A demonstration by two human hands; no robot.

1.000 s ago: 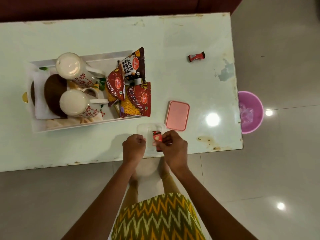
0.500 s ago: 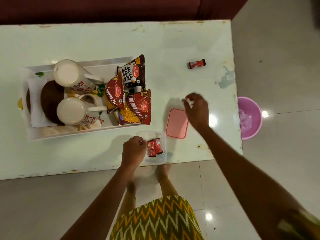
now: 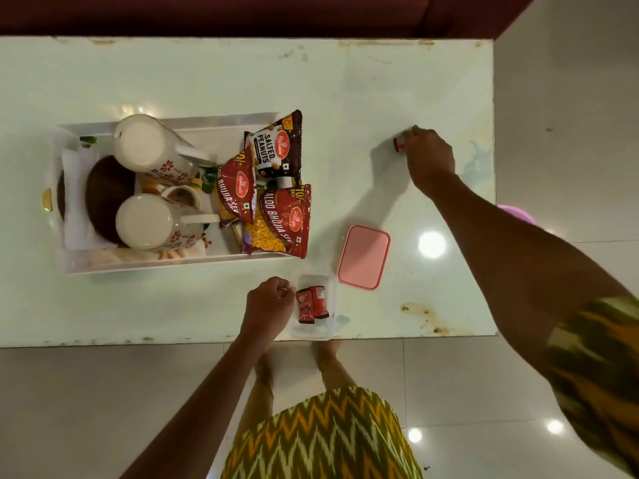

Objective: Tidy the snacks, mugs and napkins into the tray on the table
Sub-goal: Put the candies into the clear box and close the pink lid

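The right hand (image 3: 428, 157) pinches a red sweet (image 3: 398, 145) on the table (image 3: 207, 74) while the left hand (image 3: 268, 304) grips the clear box (image 3: 331, 326).

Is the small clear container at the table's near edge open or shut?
Open. The pink lid lies on the table beside the clear container, whose two red sweets show uncovered.

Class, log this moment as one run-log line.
right hand: pinches loose red candy on table | left hand: holds clear box rim | contents: two red candies | pink lid: off, beside box
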